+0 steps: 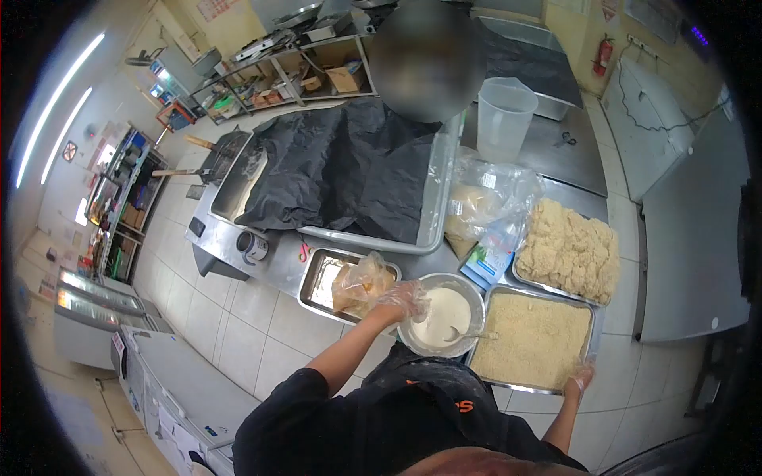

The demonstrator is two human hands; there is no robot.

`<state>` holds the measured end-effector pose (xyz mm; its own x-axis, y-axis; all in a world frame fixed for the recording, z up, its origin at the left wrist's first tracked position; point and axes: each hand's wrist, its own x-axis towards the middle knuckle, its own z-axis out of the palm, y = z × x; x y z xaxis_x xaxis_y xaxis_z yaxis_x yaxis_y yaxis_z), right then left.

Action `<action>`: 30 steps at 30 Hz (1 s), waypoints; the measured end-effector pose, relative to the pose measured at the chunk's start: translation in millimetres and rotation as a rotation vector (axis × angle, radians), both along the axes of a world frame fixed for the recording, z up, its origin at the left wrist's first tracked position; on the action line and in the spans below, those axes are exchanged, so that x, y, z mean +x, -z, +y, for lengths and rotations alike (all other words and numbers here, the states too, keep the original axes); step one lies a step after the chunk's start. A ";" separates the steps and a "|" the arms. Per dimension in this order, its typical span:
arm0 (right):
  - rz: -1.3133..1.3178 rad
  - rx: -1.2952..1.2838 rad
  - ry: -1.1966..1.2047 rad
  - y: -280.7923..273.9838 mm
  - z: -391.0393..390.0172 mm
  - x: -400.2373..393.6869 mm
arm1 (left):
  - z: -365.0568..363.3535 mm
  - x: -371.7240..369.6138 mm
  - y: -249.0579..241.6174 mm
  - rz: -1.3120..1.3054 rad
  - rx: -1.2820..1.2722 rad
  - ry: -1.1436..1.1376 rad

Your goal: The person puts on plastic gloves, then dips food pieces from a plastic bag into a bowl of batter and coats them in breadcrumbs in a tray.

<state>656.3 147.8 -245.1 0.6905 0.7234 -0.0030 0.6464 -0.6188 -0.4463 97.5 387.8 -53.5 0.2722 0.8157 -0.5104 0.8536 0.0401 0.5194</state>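
My left hand (405, 301), in a clear plastic glove, lies over the left rim of a round bowl (480, 300) of white batter. Its fingers are too blurred to show whether they grip anything. A ladle (451, 334) rests in the batter, its handle reaching over the right rim. My right hand (580, 376), also gloved, is closed on the lower right corner of a metal tray (494, 305) of fine pale crumbs (533, 337). Left of the bowl, a metal pan (317, 274) holds a plastic bag with pale orange-tan pieces (355, 292).
Behind the crumbs stands a tray heaped with clumpy tan crumbs (567, 247). Plastic bags (480, 194), a blue-white packet (488, 254) and a clear pitcher (505, 119) are nearby. Black sheeting (341, 170) covers large trays. A mug (252, 247) and red scissors (304, 251) sit left; another person (429, 59) is opposite.
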 end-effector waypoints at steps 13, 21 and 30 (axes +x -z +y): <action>0.043 -0.160 -0.316 -79.8 15.5 -85.1 | 16.5 126.6 -34.4 -0.448 0.105 0.434; 0.018 -0.542 -0.148 -80.9 74.6 -135.4 | 43.6 175.7 19.5 -0.062 0.153 0.544; 0.765 -0.067 -0.468 -138.7 131.8 -141.2 | 23.1 37.8 1.1 -0.174 0.001 0.139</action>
